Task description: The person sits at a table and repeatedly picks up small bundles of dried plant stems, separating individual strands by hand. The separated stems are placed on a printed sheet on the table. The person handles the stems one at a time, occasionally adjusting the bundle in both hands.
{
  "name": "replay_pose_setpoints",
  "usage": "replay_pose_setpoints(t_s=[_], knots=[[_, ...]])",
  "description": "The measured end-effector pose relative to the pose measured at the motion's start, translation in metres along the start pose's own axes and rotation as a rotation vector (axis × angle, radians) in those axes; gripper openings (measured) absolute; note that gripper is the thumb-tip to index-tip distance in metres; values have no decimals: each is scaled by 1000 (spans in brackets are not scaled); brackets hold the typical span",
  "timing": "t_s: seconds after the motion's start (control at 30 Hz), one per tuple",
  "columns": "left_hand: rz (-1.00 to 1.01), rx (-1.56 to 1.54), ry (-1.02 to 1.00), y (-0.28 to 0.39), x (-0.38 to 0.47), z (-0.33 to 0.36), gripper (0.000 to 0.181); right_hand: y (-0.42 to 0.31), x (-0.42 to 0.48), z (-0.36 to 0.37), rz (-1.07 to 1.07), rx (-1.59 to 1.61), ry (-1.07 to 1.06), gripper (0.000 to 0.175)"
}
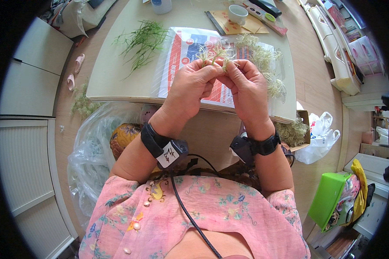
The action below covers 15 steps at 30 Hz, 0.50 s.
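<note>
My left hand (pixel 194 81) and my right hand (pixel 246 81) meet over the table's near part. Between their fingertips they pinch a small sprig of pale green artificial foliage (pixel 218 53) with spiky tufts. Fingers hide the lower stem and the exact point where each hand grips it. Beneath the hands lies a printed paper sheet (pixel 178 48) in red, white and blue. More pale tufted sprigs (pixel 259 55) rest in a cluster to the right of my right hand. A loose bunch of thin green stems (pixel 144 42) lies on the table to the left.
A white cup (pixel 238 14) stands on a brown paper envelope (pixel 217 21) at the back right. Left of my legs is a large clear plastic bag (pixel 90 155). A cardboard box of pale foliage (pixel 293 131) and a white plastic bag (pixel 319 136) sit at the right.
</note>
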<state>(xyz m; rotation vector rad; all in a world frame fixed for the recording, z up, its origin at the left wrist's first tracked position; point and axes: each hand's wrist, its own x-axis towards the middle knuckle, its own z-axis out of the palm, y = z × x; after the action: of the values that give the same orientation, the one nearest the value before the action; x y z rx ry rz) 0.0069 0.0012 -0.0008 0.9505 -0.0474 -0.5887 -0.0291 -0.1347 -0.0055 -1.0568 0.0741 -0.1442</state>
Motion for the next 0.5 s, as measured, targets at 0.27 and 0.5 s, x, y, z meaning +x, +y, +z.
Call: replay_pose_setpoints(t_s=[0.27, 0.5], knots=[[36, 82, -45, 0, 6, -3, 12, -3, 6, -3, -4, 37, -13, 13], [114, 180, -55, 0, 2, -7, 10, 0, 7, -1, 11, -21, -19, 15]])
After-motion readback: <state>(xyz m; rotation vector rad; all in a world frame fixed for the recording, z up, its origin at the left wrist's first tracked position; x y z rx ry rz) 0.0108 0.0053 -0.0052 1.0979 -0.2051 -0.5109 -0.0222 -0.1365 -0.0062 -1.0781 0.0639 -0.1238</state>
